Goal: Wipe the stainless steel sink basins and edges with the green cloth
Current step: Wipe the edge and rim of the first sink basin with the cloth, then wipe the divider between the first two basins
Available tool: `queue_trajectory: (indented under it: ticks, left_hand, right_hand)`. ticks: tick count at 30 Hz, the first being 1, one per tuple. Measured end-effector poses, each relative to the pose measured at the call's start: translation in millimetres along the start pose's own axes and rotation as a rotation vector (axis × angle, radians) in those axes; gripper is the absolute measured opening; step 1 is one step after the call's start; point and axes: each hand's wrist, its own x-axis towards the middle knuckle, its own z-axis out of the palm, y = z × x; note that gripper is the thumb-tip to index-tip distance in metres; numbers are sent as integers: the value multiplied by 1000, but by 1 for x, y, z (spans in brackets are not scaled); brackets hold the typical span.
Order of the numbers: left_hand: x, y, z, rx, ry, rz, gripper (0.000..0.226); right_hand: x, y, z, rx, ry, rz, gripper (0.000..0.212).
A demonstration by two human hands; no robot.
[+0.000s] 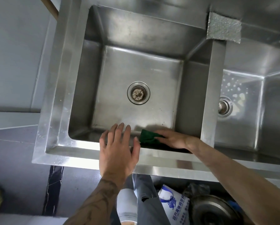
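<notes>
A stainless steel sink fills the view, with a left basin (136,67) and part of a right basin (253,98). My right hand (173,138) presses the green cloth (148,136) against the near inner wall of the left basin, fingers laid flat over it. My left hand (118,148) hovers open over the front rim (71,154), fingers spread and reaching past the edge into the basin. A round drain strainer (138,93) sits in the middle of the left basin's floor.
A grey scouring pad (223,29) lies on the divider's far end between the basins. The right basin has water droplets and its own drain (223,107). Below the sink are a printed white bag (173,203) and a metal pot (215,210).
</notes>
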Motion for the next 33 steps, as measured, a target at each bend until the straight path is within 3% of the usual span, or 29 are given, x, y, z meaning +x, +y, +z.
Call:
queue_trajectory:
  ticks: [5, 8, 12, 19, 22, 25, 27, 29, 33]
  left_hand:
    - [1, 1, 1, 4, 11, -23, 54]
    - [1, 1, 1, -7, 17, -19, 54]
    - [2, 4, 0, -12, -17, -22, 52]
    - [9, 7, -6, -14, -139, 36, 62]
    - [30, 35, -10, -317, -170, -21, 63]
    - [56, 74, -11, -921, -342, -251, 33]
    - [67, 89, -3, -1066, -370, -314, 22]
    - [73, 100, 11, -1113, -377, -306, 21]
    - [92, 122, 42, -1166, -369, -318, 25]
  right_hand:
    - [33, 5, 4, -106, 51, 161, 37]
    - [19, -3, 2, -33, 31, 122, 38]
    - [-20, -29, -1, 276, 60, 62, 28]
    - [-35, -68, 0, 905, 414, -93, 20]
    - [-37, -77, 2, 1088, 493, -123, 22]
    - [-42, -76, 5, 1218, 567, -77, 24]
    - [-50, -74, 5, 1176, 666, -28, 25]
    - [-63, -71, 4, 972, 824, 38, 25]
    - [-85, -46, 5, 529, 1303, 84, 32]
